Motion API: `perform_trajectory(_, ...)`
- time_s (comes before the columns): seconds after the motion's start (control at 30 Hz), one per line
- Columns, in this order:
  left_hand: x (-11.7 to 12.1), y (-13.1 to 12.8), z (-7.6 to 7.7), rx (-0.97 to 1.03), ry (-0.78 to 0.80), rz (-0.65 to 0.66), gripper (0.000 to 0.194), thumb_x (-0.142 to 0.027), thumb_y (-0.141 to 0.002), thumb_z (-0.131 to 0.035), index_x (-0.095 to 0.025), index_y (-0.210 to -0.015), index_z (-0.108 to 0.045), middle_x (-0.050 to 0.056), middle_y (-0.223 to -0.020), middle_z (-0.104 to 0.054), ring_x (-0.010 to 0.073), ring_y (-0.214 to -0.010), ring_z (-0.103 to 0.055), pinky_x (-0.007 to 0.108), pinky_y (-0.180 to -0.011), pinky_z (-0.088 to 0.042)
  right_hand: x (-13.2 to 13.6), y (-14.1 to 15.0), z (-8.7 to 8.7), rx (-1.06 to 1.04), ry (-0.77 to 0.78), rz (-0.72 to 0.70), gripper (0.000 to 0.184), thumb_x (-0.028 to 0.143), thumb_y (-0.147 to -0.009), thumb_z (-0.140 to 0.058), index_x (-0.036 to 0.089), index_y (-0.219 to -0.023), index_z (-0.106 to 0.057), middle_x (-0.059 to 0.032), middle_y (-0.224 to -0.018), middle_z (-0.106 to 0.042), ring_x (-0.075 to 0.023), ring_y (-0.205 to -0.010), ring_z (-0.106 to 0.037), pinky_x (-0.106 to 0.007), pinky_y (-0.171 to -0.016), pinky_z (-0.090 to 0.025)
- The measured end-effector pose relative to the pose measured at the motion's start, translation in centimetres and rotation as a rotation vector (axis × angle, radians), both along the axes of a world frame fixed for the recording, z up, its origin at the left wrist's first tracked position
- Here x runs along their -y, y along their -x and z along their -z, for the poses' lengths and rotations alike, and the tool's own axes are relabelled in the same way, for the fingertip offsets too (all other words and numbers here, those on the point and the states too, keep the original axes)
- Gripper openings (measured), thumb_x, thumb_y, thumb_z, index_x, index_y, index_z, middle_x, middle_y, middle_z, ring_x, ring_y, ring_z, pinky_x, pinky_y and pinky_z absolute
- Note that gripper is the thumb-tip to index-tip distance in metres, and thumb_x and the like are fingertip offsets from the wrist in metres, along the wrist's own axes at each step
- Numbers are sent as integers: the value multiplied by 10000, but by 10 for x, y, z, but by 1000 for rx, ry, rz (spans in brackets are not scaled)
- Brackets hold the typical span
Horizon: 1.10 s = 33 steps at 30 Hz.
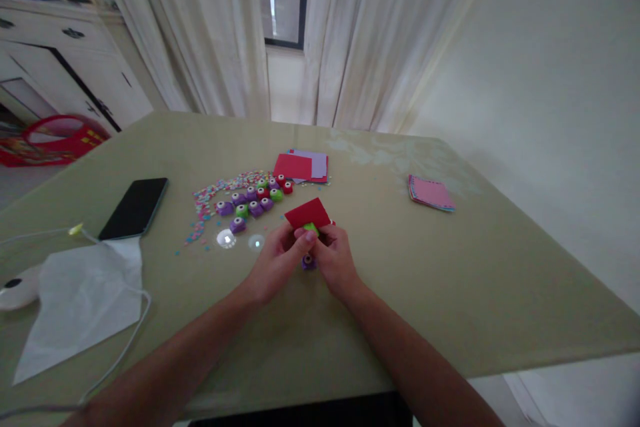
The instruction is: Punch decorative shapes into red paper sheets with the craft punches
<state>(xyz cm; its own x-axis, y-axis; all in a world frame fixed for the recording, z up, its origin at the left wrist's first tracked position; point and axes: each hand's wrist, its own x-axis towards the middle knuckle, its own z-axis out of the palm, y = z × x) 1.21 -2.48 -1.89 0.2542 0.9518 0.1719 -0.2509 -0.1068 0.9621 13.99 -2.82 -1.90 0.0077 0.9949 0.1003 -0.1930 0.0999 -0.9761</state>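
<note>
Both my hands meet over the middle of the table (450,280). My left hand (277,261) and my right hand (334,259) are closed round a small green paper punch (311,227), with a red paper sheet (308,213) stuck into it and pointing away from me. A purple punch (309,262) lies on the table just under my hands. Beyond them sits a cluster of several purple, green and red punches (255,199) beside a scatter of small coloured paper cut-outs (213,199).
A stack of red and lilac paper (301,166) lies at the back, a pink pad (431,193) to the right. A black phone (134,207), a white face mask (80,300), a cable and a white device (17,287) are on the left. Curtains hang behind.
</note>
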Motion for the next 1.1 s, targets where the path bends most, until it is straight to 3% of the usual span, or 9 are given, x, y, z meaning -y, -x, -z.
perform_trajectory(0.37,-2,3,-4,25,90,57,462,-504,-880,-830,-209,-1228,-755,103,-1269,-791,306,-1205,-718,431,-1074,-549,-2,-2,2,-16,45,-38,432,593,-712,-900,183,-769,-777,3,-660,-623,-148,-615,-534,-280,-614,-475)
perform_trajectory(0.5,-5,5,5,101,195,-10,444,-606,-920,-751,-197,-1085,-796,103,-1181,-811,288,-1132,-736,417,-1046,-556,-1,-5,1,-36,80,-76,460,620,-774,-865,180,-771,-728,31,-641,-574,-115,-582,-467,-245,-555,-394)
perform_trajectory(0.6,-9,6,8,79,266,-99,466,-638,-876,-780,-178,-944,-804,94,-1039,-818,270,-1015,-745,389,-949,-587,0,-5,4,-103,160,-128,512,653,-748,-880,183,-732,-679,53,-584,-513,-96,-524,-401,-236,-492,-309)
perform_trajectory(0.77,-15,8,7,-18,182,-157,472,-639,-872,-778,-172,-803,-782,65,-835,-783,222,-808,-712,346,-788,-592,-2,-5,4,-267,263,-128,507,567,-631,-983,185,-876,-758,26,-706,-627,-84,-540,-414,-224,-498,-333)
perform_trajectory(0.93,-22,14,9,41,168,-264,430,-603,-915,-751,-192,-1017,-821,67,-940,-821,221,-867,-736,331,-807,-594,-7,-13,-1,-362,276,-65,429,539,-718,-930,175,-903,-799,-11,-783,-700,-78,-578,-471,-208,-521,-374)
perform_trajectory(1.1,-22,18,10,14,157,-272,424,-603,-931,-733,-187,-944,-811,64,-881,-801,201,-804,-700,300,-727,-564,-7,-14,-2,-371,261,-40,370,456,-735,-916,177,-944,-792,-24,-830,-731,-85,-600,-515,-216,-534,-395)
